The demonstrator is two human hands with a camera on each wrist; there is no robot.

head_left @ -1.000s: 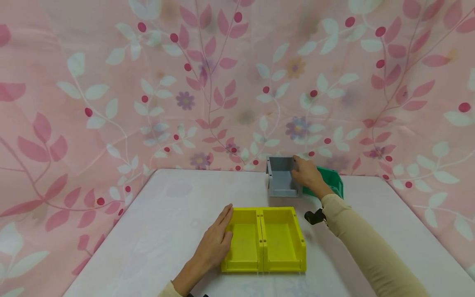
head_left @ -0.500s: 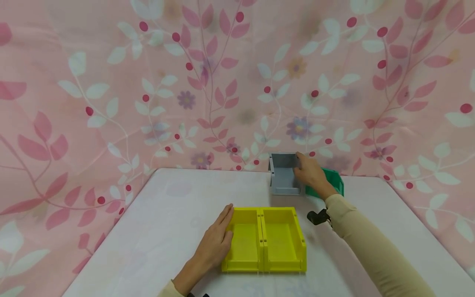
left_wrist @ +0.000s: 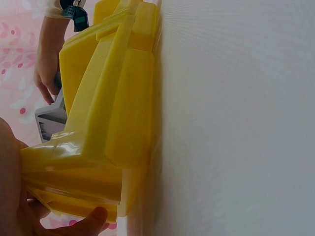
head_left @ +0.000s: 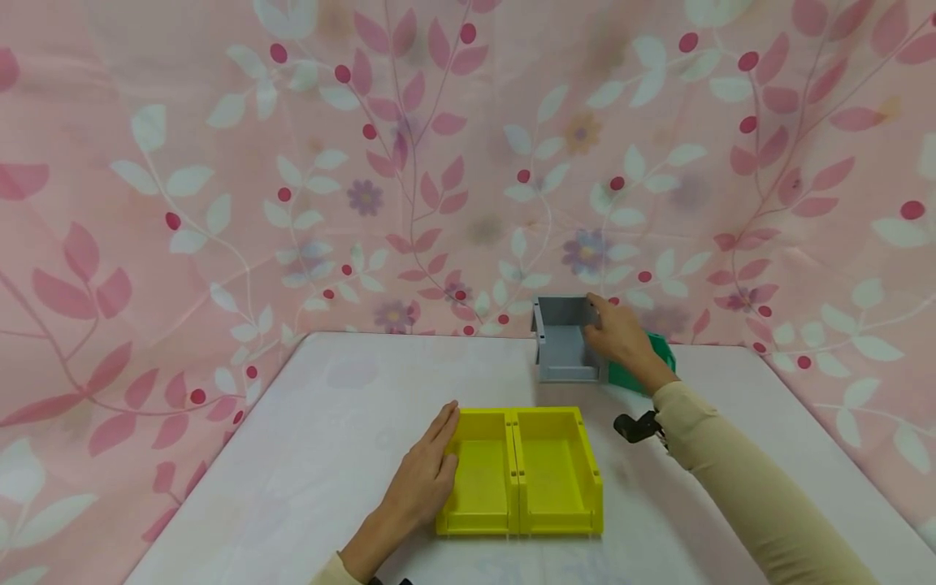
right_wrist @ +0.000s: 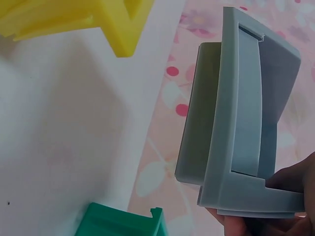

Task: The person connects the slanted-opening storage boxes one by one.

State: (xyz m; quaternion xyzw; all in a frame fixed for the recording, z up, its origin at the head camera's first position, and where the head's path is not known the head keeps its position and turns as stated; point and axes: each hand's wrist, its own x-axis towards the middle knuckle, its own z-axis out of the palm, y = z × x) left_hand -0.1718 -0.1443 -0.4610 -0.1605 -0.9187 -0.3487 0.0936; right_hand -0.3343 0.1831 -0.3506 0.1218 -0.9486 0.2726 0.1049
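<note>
Two yellow storage bins (head_left: pixel 478 479) stand side by side on the table in the head view, open tops up. My left hand (head_left: pixel 420 479) holds the left wall of the left one, fingers lying along it and thumb at the inner side. In the left wrist view a finger (left_wrist: pixel 93 221) bends round the bin's end. My right hand (head_left: pixel 620 331) grips the right wall of a grey storage bin (head_left: pixel 570 345) at the back, thumb inside and fingers outside. The grey bin (right_wrist: pixel 229 123) hangs tilted in the right wrist view. A green bin (head_left: pixel 629 375) is partly hidden behind the right hand.
The white table (head_left: pixel 329 439) reaches back to a pink floral cloth (head_left: pixel 468 162). In the right wrist view the green bin (right_wrist: pixel 118 221) lies below the grey one, and a yellow corner (right_wrist: pixel 120 34) shows at the top. A black wrist device (head_left: pixel 636 426) sits under the right sleeve.
My right hand has carried the grey bin slightly up and to the right, covering more of the green bin. The left hand and yellow bins have stayed put.
</note>
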